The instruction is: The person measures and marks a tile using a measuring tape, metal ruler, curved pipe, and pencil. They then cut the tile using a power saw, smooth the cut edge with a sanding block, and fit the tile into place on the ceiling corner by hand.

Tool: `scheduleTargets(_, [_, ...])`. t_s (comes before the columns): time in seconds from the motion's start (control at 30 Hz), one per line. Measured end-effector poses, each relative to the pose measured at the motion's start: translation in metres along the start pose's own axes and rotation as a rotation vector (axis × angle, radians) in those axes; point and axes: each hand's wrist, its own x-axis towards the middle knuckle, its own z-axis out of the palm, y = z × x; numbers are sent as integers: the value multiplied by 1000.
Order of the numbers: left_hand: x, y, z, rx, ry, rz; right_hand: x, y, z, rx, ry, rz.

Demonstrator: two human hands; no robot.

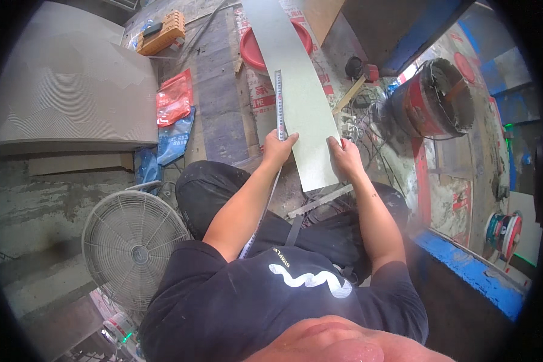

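A long pale flat panel point(311, 120) stretches away from my lap, its near end cut at a slant. My left hand point(277, 149) is closed at its left edge, thumb on the panel, round a graduated tape measure blade point(279, 102). That strip lies along the panel's left edge, passes under my left forearm and shows again by my shirt. On the opposite edge my right hand point(346, 158) is closed, thumb on top. A small red thing shows beside its fingers; I cannot make out what it is. Under the panel's far part sits a red basin point(254, 53).
A round grey fan point(136, 253) stands at my left, below a large grey ridged slab point(72, 84). Red and blue bags point(175, 99), an orange crate point(163, 33) and a mortar-stained bucket point(425, 102) lie farther off. Cables tangle right of the panel; a blue edge point(464, 265) runs at lower right.
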Motion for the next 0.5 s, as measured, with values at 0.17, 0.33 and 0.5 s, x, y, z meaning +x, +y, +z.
scheduleTargets(0.17, [3, -6, 1, 14, 5, 5, 1, 4, 0, 7, 10, -17])
scheduleTargets(0.33, [0, -3, 3, -37, 13, 45, 1, 5, 1, 72, -8, -26])
scheduleTargets(0.5, [0, -1, 2, -20, -4, 29, -5, -5, -2, 141, -21, -6])
